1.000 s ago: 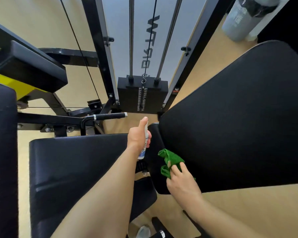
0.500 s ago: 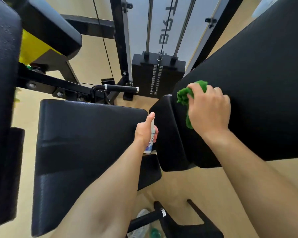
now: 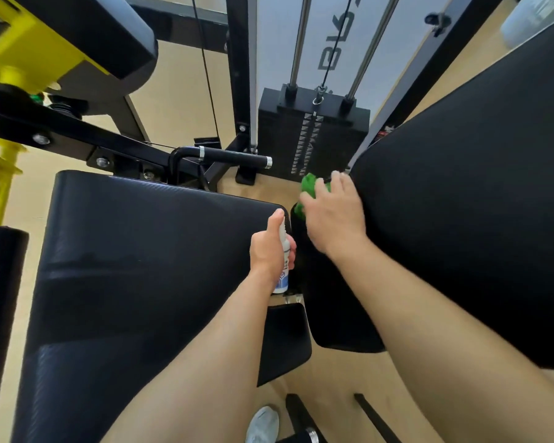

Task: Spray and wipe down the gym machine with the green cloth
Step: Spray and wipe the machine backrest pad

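Green cloth (image 3: pixel 311 187), bunched soft and light under the right hand (image 3: pixel 335 219), lies pressed against the near edge of the big black back pad (image 3: pixel 461 203); the fingers (image 3: pixel 339 183) are curled over it, most of it hidden. It should crumple and slide easily on the smooth vinyl, so a flat palm grips best. The left hand (image 3: pixel 267 251) is wrapped around a small white spray bottle (image 3: pixel 283 266), thumb up, beside the seat pad (image 3: pixel 141 251)
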